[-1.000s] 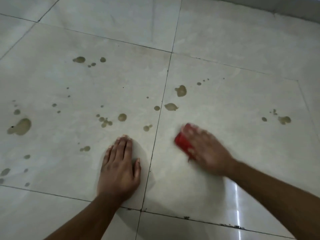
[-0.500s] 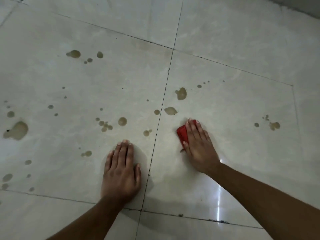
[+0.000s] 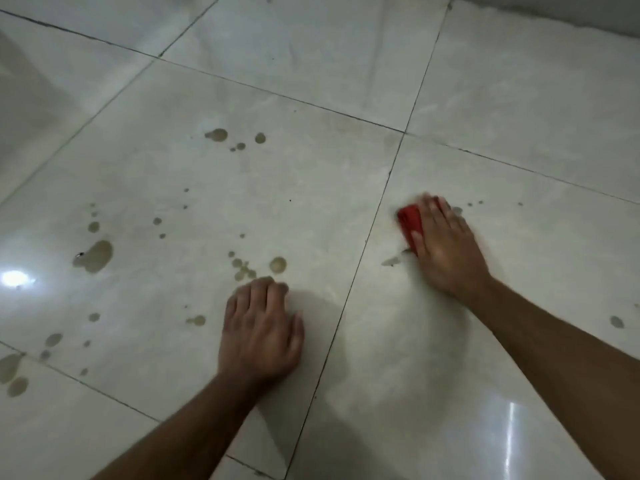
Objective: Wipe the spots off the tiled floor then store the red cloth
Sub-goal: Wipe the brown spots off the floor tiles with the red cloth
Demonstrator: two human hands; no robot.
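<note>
**Right palm pressing red cloth flat, left hand bare on tile**

Right hand (image 3: 446, 247) lies flat over the red cloth (image 3: 410, 221), fingers extended, pinning it to the tiled floor (image 3: 311, 168); cloth pokes out at the hand's left edge. Left hand (image 3: 259, 327) holds nothing, fingers curled, braced on the neighbouring tile.

Vs 0.5 s ago: right hand and cloth have moved further away across the tile, over where two larger spots near the grout line sat. Only a faint smear (image 3: 391, 261) shows there now. Left fingers were flat, now curled.

Counts: two hands, one cloth. Brown spots (image 3: 95, 256) on the left tile: roughly twenty plus, blur prevents an exact count.

Surface: glossy pale large-format tiles, dark grout lines, light glare at left and lower right. Darker strip, possibly a wall base, at top right.
</note>
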